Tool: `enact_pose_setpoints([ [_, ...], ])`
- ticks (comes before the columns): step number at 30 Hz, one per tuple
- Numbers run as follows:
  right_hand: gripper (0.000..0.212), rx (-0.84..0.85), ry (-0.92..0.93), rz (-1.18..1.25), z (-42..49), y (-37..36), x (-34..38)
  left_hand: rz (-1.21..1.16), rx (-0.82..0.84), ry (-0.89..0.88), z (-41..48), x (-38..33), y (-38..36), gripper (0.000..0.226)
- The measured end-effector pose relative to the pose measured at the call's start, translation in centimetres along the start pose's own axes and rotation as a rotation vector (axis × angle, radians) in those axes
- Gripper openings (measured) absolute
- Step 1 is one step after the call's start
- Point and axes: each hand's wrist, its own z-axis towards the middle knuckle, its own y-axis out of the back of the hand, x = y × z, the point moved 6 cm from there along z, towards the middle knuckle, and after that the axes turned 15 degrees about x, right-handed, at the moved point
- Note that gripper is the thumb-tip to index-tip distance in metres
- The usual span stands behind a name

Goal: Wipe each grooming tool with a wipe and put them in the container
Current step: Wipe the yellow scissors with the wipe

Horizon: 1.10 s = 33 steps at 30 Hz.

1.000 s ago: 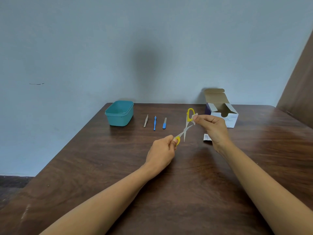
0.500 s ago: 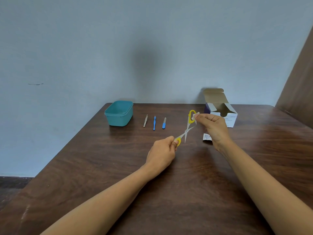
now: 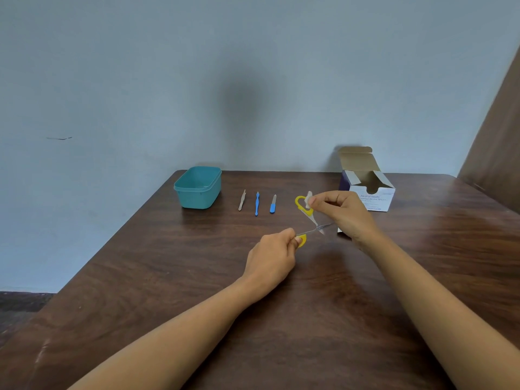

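Small yellow-handled scissors [image 3: 312, 220] hang spread wide above the table's middle. My left hand [image 3: 274, 256] pinches the lower yellow handle. My right hand [image 3: 342, 213] pinches a small white wipe [image 3: 309, 199] against the upper yellow handle. Three other tools lie in a row on the table: a metal tweezer [image 3: 242, 200], a thin blue tool [image 3: 257, 204] and a short blue-handled file [image 3: 273, 204]. The teal container [image 3: 197, 187] stands to their left and looks empty.
An open white box of alcohol swabs [image 3: 367, 187] stands at the back right, behind my right hand. A torn wipe wrapper [image 3: 340, 231] lies partly hidden under that hand. The brown table [image 3: 168, 277] ends at a wall behind and drops off on the left.
The scissors have turned, so the upper handle now leans left and the blades point right. My right hand has slid the wipe along the upper handle. My left hand has barely moved.
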Motion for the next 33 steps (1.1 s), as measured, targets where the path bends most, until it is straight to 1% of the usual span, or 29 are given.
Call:
enact_pose_setpoints([
  [3,0.014,0.115,-0.033,-0.215,0.2,-0.8,-0.2,-0.004,-0.006,0.015,0.1,0.1,0.0,0.031],
  [6,0.02,0.188,-0.04,-0.458,0.2,-1.5,-0.6,-0.025,-0.018,0.034,0.0,0.3,0.2,0.03],
  [9,0.026,0.214,-0.023,-0.53,0.1,-1.3,-0.3,-0.018,-0.022,0.036,0.0,0.2,0.2,0.029],
  [12,0.017,0.247,-0.02,-0.577,0.1,-0.8,-0.2,-0.015,-0.013,0.039,0.1,0.3,0.1,0.028],
  [16,0.008,0.26,-0.048,-0.563,0.0,0.2,-0.7,-0.014,-0.01,0.034,0.1,0.3,0.0,0.029],
  [18,0.005,0.286,-0.069,-0.476,-0.1,0.5,-0.9,-0.003,0.003,0.027,0.1,0.1,-0.1,0.029],
  [20,0.009,0.298,-0.079,-0.389,-0.1,0.4,-1.0,0.017,0.016,0.026,0.1,0.0,-0.1,0.029],
  [23,0.007,0.252,-0.048,-0.364,0.0,-0.1,-1.0,0.065,0.017,0.047,0.1,0.1,-0.2,0.031],
  [26,0.006,0.182,-0.009,-0.483,0.1,-0.8,-0.7,0.074,0.01,0.059,0.2,0.3,-0.2,0.031],
  [29,0.005,0.112,0.01,-0.447,0.2,-1.2,-0.8,0.061,0.007,0.057,0.2,0.3,-0.1,0.029],
  [32,0.027,0.12,-0.002,-0.407,0.3,-1.2,-1.2,0.035,-0.009,0.049,0.1,0.2,0.0,0.028],
  [33,0.03,0.131,-0.014,-0.39,0.4,-1.0,-1.4,0.023,-0.016,0.05,0.1,0.2,0.1,0.028],
])
